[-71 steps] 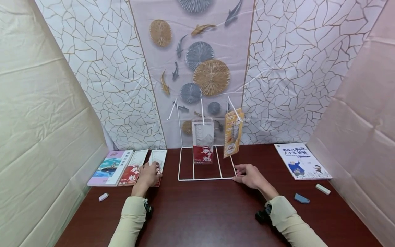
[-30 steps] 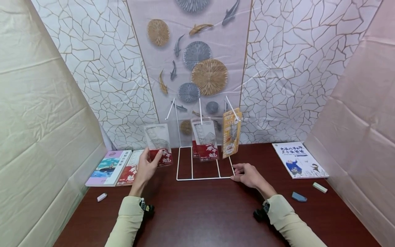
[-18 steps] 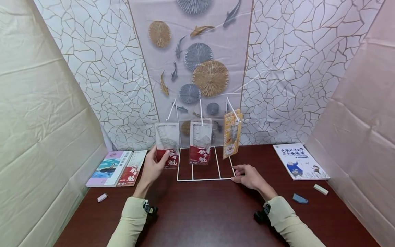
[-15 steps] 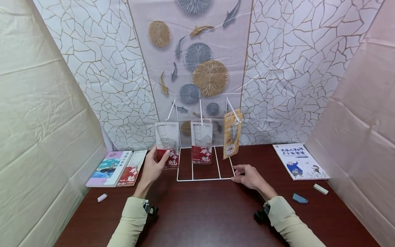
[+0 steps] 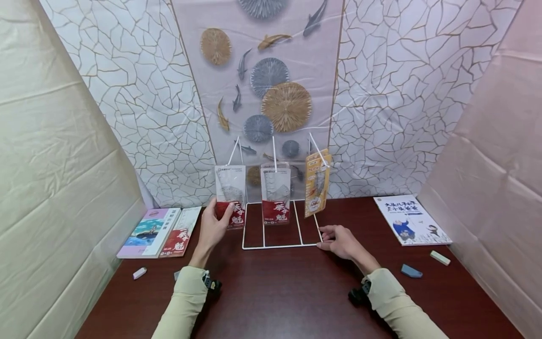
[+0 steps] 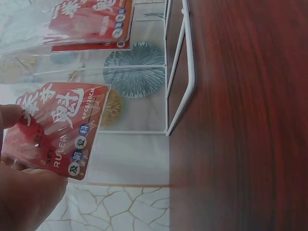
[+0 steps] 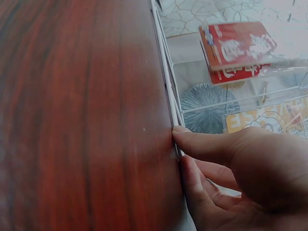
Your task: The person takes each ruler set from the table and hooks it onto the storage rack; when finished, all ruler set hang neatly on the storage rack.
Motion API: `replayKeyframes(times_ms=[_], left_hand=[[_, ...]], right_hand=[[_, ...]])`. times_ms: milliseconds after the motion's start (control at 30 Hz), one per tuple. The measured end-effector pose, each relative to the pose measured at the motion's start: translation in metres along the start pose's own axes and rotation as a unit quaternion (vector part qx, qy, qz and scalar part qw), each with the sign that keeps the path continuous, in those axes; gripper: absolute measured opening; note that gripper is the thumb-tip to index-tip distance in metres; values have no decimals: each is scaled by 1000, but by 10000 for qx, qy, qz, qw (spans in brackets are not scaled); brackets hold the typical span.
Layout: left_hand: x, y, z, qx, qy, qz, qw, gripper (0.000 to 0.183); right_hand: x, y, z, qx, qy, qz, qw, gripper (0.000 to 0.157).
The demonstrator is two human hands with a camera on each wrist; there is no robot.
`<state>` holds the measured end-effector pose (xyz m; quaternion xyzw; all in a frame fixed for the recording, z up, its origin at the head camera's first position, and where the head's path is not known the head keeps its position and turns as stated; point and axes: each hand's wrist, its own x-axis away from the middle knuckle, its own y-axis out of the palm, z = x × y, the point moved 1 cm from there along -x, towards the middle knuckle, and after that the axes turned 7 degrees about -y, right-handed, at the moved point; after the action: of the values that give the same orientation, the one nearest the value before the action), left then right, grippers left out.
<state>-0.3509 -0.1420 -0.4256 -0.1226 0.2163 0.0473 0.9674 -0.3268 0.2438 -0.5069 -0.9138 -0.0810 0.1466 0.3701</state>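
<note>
My left hand (image 5: 213, 228) pinches a ruler set (image 5: 230, 186) in a clear packet with a red lower part. It holds the packet upright, its top edge right at the tip of the rack's left hook (image 5: 233, 151). In the left wrist view the packet's red part (image 6: 62, 127) reads "RULER SET". My right hand (image 5: 340, 242) pinches the front right corner of the white wire rack (image 5: 275, 246), thumb and fingers around the bar in the right wrist view. Similar ruler sets (image 5: 276, 195) hang from the middle hook, and orange packets (image 5: 316, 186) from the right hook.
Another ruler set (image 5: 179, 233) lies at the left beside a purple-and-blue book (image 5: 148, 233). A white picture book (image 5: 410, 221) lies at the right. Small erasers rest near it, a blue one (image 5: 411, 270) and a pale one (image 5: 440, 257). A small white piece (image 5: 139, 273) lies at the left.
My left hand has picked the ruler set up from the table and carried it up and right to the left hook. The hanging packets swung a little. My right hand has stayed on the rack.
</note>
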Motion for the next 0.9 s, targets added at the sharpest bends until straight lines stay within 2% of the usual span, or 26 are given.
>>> replayKeyframes(times_ms=[267, 367, 500, 600, 733, 800, 900], left_hand=[[-24, 20, -41, 393, -253, -8, 9989, 31], [-27, 21, -52, 458, -362, -22, 9983, 29], [-26, 16, -59, 292, -355, -75, 9989, 30], [-23, 9, -62, -107, -359, -172, 9992, 33], [-20, -8, -70, -1064, -367, -206, 9934, 34], [-19, -20, -74, -1588, -334, -194, 9866, 34], [-20, -43, -79, -2338, -263, -142, 9718, 36]], right_hand=[[0, 0, 0, 25, 25, 22, 10000, 51], [-1, 0, 0, 28, 26, 0, 10000, 51], [-2, 0, 0, 15, 32, 17, 10000, 51], [-2, 0, 1, 2, 43, 27, 10000, 52], [-1, 0, 1, -7, 43, -2, 10000, 52], [-1, 1, 1, -11, 38, -2, 10000, 52], [-2, 1, 2, -8, 22, 6, 10000, 51]])
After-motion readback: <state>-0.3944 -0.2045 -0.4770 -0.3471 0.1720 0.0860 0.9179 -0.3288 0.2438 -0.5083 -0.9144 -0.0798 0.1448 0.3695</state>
